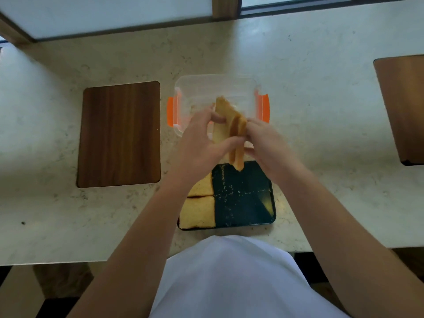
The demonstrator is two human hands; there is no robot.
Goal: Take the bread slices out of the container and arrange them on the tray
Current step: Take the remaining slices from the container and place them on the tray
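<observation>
A clear plastic container [218,82] with orange clips stands on the counter in front of me. Between it and my body lies a dark tray [243,198] scattered with crumbs. Two bread slices [199,204] lie flat along the tray's left side, one behind the other. Above the gap between container and tray I hold a small stack of bread slices [231,127] on edge. My left hand [199,143] grips the stack from the left and my right hand [263,143] from the right. The hands and stack hide much of the container's floor.
A dark wooden board [119,134] is set into the pale stone counter [321,111] left of the container. Another wooden board [403,106] sits at the far right edge. A window frame runs along the back.
</observation>
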